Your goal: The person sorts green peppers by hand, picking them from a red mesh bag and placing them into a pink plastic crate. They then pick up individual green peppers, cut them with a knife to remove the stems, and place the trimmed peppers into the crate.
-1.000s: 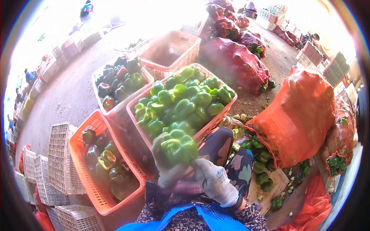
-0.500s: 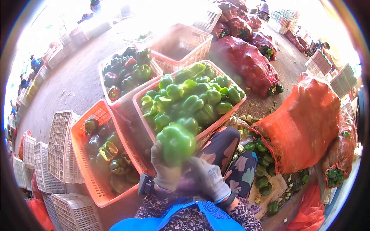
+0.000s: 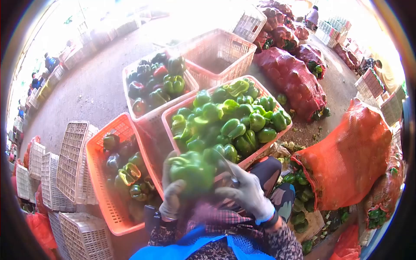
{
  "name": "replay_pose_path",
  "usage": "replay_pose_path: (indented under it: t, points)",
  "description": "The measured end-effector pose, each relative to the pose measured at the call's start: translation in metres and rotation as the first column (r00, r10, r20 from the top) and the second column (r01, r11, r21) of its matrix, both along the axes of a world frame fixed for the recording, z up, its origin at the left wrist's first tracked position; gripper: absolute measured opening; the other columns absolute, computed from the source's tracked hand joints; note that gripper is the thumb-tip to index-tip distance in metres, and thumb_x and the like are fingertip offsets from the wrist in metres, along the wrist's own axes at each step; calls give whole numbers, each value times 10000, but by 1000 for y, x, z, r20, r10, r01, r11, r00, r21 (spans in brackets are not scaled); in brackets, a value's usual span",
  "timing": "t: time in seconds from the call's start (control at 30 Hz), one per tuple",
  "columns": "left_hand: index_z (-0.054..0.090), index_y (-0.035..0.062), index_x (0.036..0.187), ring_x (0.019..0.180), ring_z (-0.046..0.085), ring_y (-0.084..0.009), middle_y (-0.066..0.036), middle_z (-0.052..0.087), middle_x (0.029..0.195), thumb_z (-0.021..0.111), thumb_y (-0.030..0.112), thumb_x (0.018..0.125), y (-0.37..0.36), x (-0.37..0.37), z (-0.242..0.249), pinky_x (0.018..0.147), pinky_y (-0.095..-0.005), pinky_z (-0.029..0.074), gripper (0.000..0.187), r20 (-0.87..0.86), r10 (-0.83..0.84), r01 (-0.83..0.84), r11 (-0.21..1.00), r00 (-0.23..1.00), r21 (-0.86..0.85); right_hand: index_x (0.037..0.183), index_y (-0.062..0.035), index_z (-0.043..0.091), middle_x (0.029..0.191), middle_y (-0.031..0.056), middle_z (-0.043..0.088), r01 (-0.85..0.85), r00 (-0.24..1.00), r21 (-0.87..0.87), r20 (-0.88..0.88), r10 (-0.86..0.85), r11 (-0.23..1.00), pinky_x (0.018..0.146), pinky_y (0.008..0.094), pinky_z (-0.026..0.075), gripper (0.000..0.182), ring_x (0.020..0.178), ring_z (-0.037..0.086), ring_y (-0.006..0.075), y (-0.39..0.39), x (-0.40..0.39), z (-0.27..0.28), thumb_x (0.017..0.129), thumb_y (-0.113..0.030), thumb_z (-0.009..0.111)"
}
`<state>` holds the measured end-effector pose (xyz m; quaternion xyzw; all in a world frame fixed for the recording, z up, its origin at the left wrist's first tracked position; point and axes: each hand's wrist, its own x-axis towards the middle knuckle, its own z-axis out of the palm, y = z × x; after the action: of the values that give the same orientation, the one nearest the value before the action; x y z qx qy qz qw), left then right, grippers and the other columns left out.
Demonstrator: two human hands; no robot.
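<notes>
A large green bell pepper (image 3: 190, 174), blurred by motion, is in my gloved left hand (image 3: 172, 195), whose fingers wrap its left side. My gloved right hand (image 3: 249, 193) is just right of the pepper, closed on a small knife (image 3: 230, 170) whose blade points up toward the pepper. Right beyond both hands stands a pink crate (image 3: 168, 125) heaped with green peppers (image 3: 234, 128). To the left, an orange crate (image 3: 96, 173) holds several dark green peppers and a cut-open one (image 3: 129, 173).
A white crate (image 3: 130, 110) of dark and reddish peppers and another pink crate (image 3: 216, 78) stand farther back. Stacked crates (image 3: 71, 164) line the left. On the right, an orange mesh sack (image 3: 346, 156) spills peppers (image 3: 299, 190); red sacks (image 3: 294, 82) lie behind. People (image 3: 311, 17) sit far off.
The pepper has moved down and tilted between my hands. My right hand has shifted right and up, and the knife blade now shows. The head view has turned slightly left.
</notes>
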<state>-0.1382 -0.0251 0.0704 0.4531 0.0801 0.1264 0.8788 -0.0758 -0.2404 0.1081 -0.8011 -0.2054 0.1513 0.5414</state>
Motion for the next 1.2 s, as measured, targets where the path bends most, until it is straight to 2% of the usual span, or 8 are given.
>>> replay_pose_path:
  t: [0.37, 0.63, 0.83, 0.87, 0.97, 1.1, 1.13, 1.2]
  points:
    - [412, 34, 1512, 1262, 578, -197, -103, 586, 1354, 1001, 260, 575, 7, -13, -53, 1101, -359, 478, 1129, -273, -350, 417, 874, 896, 248, 1603, -50, 376, 1405, 92, 608, -151, 813, 294, -506, 288, 944, 1093, 330, 473, 957, 1264, 575, 149, 9, 7, -42, 794, -155, 878]
    - [437, -29, 1483, 1275, 612, -242, -129, 611, 1373, 927, 436, 649, 16, -21, -49, 1138, -404, 468, 1073, -291, -595, 566, 803, 749, -184, 1659, -131, 283, 1439, 45, 570, -106, 434, 480, -766, 475, 871, 1123, 315, 433, 999, 1293, 539, 129, -14, 5, -45, 794, -48, 776]
    - [562, 136, 1399, 1262, 576, -385, -178, 570, 1405, 695, 564, 925, 0, -7, -91, 1164, -524, 440, 653, 83, 41, 18, 797, 996, -604, 1627, -42, 275, 1495, 125, 527, 287, 656, 615, -685, 317, 735, 1166, 407, 420, 1043, 1365, 540, 254, 7, -7, -65, 795, -257, 865]
    - [601, 177, 1381, 1266, 577, -382, -179, 581, 1400, 683, 526, 950, 9, 2, -81, 1141, -559, 467, 561, 0, 146, -141, 958, 989, -248, 1624, -39, 292, 1496, 130, 535, 256, 755, 567, -623, 204, 783, 1147, 398, 441, 1030, 1363, 544, 254, 18, 2, -55, 787, -216, 864]
    - [580, 249, 1413, 1310, 570, -393, -182, 556, 1452, 625, 533, 982, 17, 0, -66, 1014, -649, 543, 519, 151, 182, -70, 832, 972, -551, 1610, -80, 371, 1502, 156, 555, -6, 981, 227, 191, -38, 974, 1072, 394, 515, 1007, 1329, 584, 306, 45, 58, -17, 753, -170, 891]
    - [502, 212, 1475, 1327, 569, -364, -161, 516, 1488, 672, 552, 916, 21, -5, -48, 1010, -616, 558, 676, 102, 128, -90, 945, 986, -315, 1593, -303, 426, 1557, 163, 503, 212, 621, -393, 761, 188, 895, 986, 454, 571, 919, 1273, 587, 405, 92, 111, 6, 784, -435, 841]
    - [435, 153, 1520, 1340, 559, -354, -157, 530, 1457, 724, 543, 866, 29, -4, -65, 1026, -584, 557, 814, -73, 163, -122, 912, 984, 392, 1589, -339, 425, 1587, 148, 472, 196, 645, -537, 700, 304, 821, 972, 465, 579, 895, 1264, 592, 405, 104, 122, -35, 797, -444, 828]
    - [384, 116, 1552, 1319, 565, -335, -157, 524, 1439, 831, 444, 801, 24, -3, -72, 1026, -533, 562, 934, 102, 118, -85, 956, 988, -280, 1580, -403, 420, 1639, 116, 412, 112, 723, -719, 533, 440, 686, 950, 482, 592, 851, 1258, 597, 407, 111, 130, -85, 822, -460, 802]
